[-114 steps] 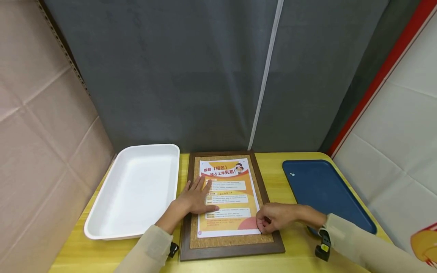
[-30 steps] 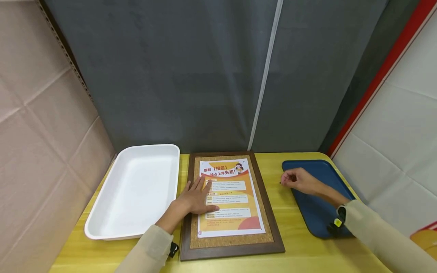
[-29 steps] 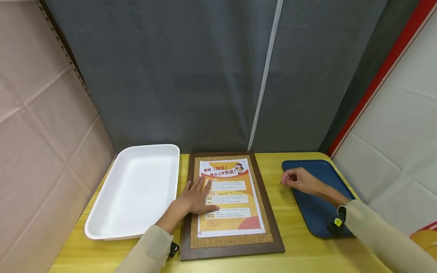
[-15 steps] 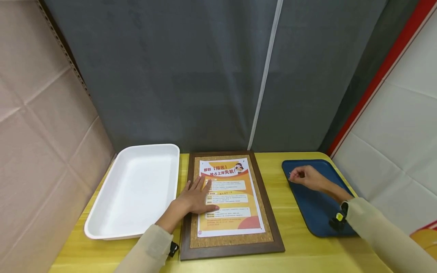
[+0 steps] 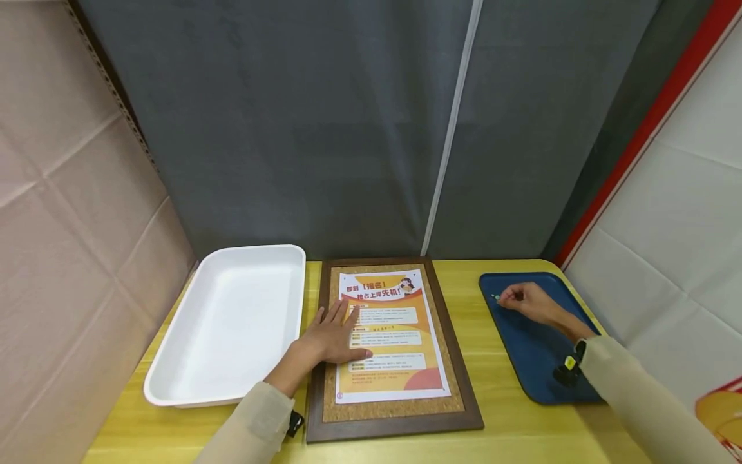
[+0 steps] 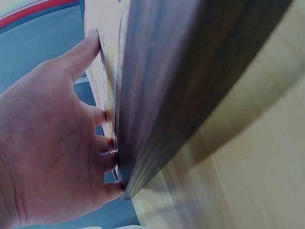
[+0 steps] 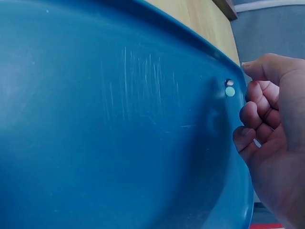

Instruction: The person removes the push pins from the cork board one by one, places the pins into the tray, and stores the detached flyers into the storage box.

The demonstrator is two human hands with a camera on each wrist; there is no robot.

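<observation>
My left hand lies flat with spread fingers on a printed poster. The poster rests on a wood-framed corkboard. Small dark spots, perhaps tacks, show at its upper corners. In the left wrist view, fingertips press near the frame. Over the far left corner of a blue tray hovers my right hand, its fingers loosely curled. Nothing shows between its thumb and fingers. Two small thumbtack-like pieces, one green and one pale, lie in the tray near the thumb.
A deep white tray stands left of the board on the yellow wooden table. Grey cloth hangs behind the table, and pale panels flank both sides.
My right hand has gone from the poster's lower right corner to the blue tray, carrying a tiny dark piece and letting it go there. The left hand has stayed put.
</observation>
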